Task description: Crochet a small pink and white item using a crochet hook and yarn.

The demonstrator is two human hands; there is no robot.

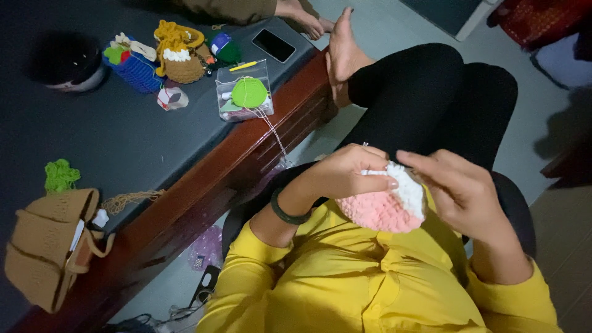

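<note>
Two bare hands work over the lap of a seated person in a yellow top, right of the dark-topped wooden table (123, 142), which serves as landmark. On the table's near left end: a tan crocheted bag (46, 243) lying on its side, a small bright green crocheted piece (60, 176) just beyond it. Toward the table's far side: a blue crocheted basket (134, 66), a mustard-and-brown crocheted pouch (179, 52) beside it, then a clear plastic box (245, 92) topped by a round green crocheted disc (249, 92); a black phone (273, 45) lies at the far right corner. Off the table's right edge, over the lap: left hand (345, 172), dark green bangle (287, 213) on the wrist, fingers curled, thumb and fingers pinching the rim of a pink-and-white fluffy crocheted piece (388, 206). Right hand (459, 191) touches the piece's right side, fingers loosely extended and close together; whether it grips anything cannot be told.
</note>
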